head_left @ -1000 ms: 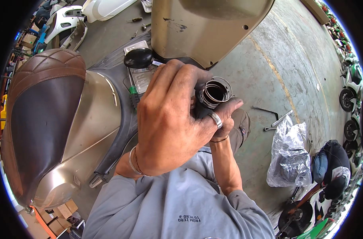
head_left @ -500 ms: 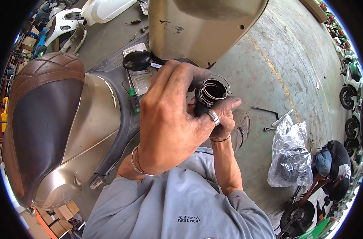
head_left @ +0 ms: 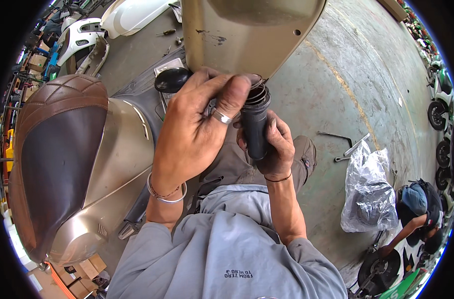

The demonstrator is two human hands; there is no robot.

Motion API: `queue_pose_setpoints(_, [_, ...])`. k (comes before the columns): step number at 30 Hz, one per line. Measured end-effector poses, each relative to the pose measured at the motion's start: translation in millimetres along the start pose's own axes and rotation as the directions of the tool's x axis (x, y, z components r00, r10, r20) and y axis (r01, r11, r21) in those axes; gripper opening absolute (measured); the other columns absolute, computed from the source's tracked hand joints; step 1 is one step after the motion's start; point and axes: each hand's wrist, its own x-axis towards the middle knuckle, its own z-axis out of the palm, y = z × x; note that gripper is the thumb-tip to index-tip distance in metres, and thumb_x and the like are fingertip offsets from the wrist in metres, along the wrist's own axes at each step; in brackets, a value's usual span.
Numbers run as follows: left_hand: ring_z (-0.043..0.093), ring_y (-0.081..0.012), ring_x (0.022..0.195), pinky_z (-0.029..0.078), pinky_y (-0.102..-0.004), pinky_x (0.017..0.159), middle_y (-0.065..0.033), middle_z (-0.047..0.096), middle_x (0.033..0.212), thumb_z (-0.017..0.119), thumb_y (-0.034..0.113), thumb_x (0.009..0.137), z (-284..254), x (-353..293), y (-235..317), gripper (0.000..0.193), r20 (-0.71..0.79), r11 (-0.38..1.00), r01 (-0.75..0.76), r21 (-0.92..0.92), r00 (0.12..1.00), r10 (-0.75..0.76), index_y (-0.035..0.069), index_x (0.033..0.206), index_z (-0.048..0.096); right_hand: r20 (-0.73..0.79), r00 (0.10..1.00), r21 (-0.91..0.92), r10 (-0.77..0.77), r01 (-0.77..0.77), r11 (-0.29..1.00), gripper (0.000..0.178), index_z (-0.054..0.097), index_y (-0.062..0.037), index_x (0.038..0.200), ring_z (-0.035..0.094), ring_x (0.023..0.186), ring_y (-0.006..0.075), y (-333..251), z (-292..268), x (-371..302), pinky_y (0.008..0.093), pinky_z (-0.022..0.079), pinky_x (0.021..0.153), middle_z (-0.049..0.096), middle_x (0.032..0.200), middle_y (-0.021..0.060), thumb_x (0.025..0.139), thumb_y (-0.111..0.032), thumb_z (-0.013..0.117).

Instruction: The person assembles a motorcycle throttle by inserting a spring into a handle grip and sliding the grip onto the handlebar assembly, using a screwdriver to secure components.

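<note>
A black ribbed tube (head_left: 255, 132) stands nearly upright in front of my chest. My right hand (head_left: 279, 144) wraps round its lower part, thumb along the side. A thin metal coil spring (head_left: 257, 95) pokes out of the tube's open upper end. My left hand (head_left: 197, 122) is closed at that end, thumb and fingers pinching the spring's top coils. Its fingertips are partly hidden behind the thumb. How far the spring reaches down inside the tube cannot be seen.
A scooter's brown seat (head_left: 57, 164) and bronze body lie at left, its bronze front panel (head_left: 247, 40) ahead. On the floor at right are an L-shaped wrench (head_left: 336, 137) and a clear plastic bag (head_left: 369, 194). Another person (head_left: 419, 209) bends over a wheel (head_left: 379, 271).
The tube has tipped so its long side shows. My left hand has swung leftward, its thumb now up at the spring's coils. At right, the other person's arm reaches lower.
</note>
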Motion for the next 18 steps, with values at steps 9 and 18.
queue_pose_setpoints(9, [0.061, -0.0138, 0.089, 0.046, -0.0271, 0.082, -0.0072, 0.066, 0.095, 0.065, 0.017, 0.095, -17.7, 5.9, -3.8, 0.018, 0.119, 0.989, -0.131, 0.072, 0.985, 0.122, 0.000, 0.099, 0.070, 0.038, 0.999, 0.030, 0.010, -0.011, 0.999, 0.061, 0.052, 0.0107, 0.129, 0.066, 0.073, 0.0202, 0.4, 2.0, -0.2, 0.0299, 0.053, 0.067, 0.068, 0.101, 0.0232, 0.093, -0.037, 0.063])
queue_pose_setpoints(18, [0.059, -0.0134, 0.080, 0.047, -0.0262, 0.073, -0.0064, 0.065, 0.089, 0.071, 0.013, 0.088, -4.5, 9.6, -17.4, 0.014, 0.037, 0.966, -0.235, 0.105, 0.972, 0.232, 0.000, 0.092, 0.066, 0.020, 1.000, 0.045, 0.011, -0.012, 0.999, 0.060, 0.052, 0.0114, 0.129, 0.064, 0.071, 0.0192, -1.9, 5.3, -1.1, 0.0284, 0.052, 0.064, 0.067, 0.100, 0.0241, 0.094, -0.037, 0.061])
